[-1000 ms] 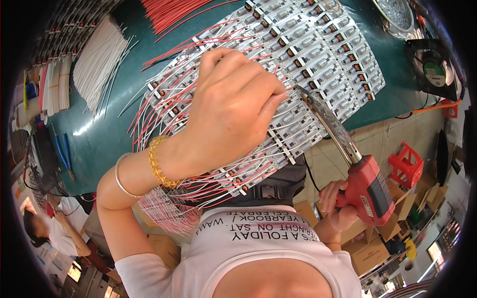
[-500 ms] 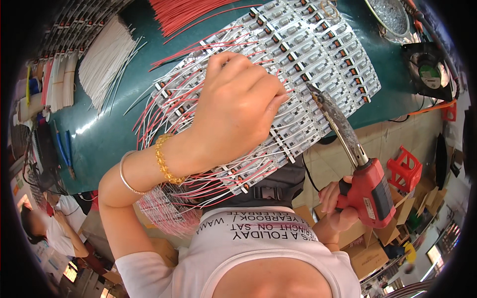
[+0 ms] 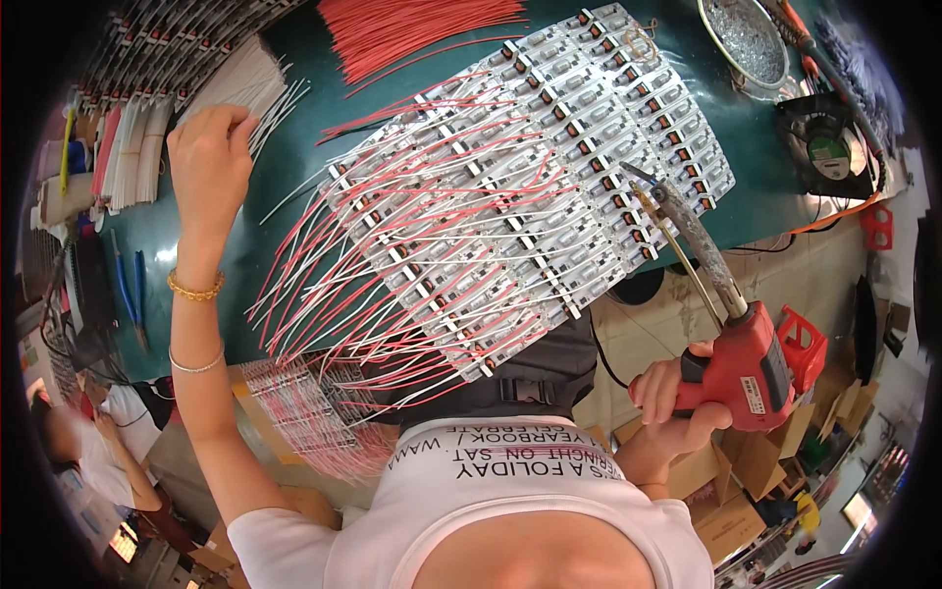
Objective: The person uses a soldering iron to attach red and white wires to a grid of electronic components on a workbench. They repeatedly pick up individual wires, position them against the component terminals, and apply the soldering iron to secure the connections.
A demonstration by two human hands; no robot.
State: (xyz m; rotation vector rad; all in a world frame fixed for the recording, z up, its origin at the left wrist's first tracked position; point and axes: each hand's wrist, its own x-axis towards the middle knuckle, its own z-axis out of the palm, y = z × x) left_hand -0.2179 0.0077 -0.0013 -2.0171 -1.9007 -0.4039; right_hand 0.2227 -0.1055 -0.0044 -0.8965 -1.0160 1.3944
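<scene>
Stretching across the upper half of this head-worn view is a dark green worktop (image 3: 250, 260), its edges bowed by the fisheye lens. Set at a slant at its centre is a large panel of silvery circuit boards (image 3: 599, 123), arranged in repeating rows with small black and orange parts; its lower end reaches toward the waist of the person, who wears a white shirt. Many thin red and white wires (image 3: 324, 260) trail leftward from the panel and droop over the near edge of the worktop. More boards (image 3: 167, 39) lie in dark rows at the upper left. A soldering gun (image 3: 741, 348) with a red and black body stands out at the right, its long metal nose pointing up and left across the panel. At the top is a thick spread of loose red wires (image 3: 412, 34); to its left, a bundle of loose white wires (image 3: 240, 79). Of the two hands, the right hand (image 3: 677, 402) is wrapped around the gun's grip, while the left hand (image 3: 211, 172) is over the lower end of the white bundle, fingers curled and thumb near the forefinger; I cannot tell whether a wire is pinched there. Near the left end of the worktop is a slim blue-handled tool (image 3: 123, 280). Smallest is a yellow beaded bracelet (image 3: 195, 286) on the left wrist.
</scene>
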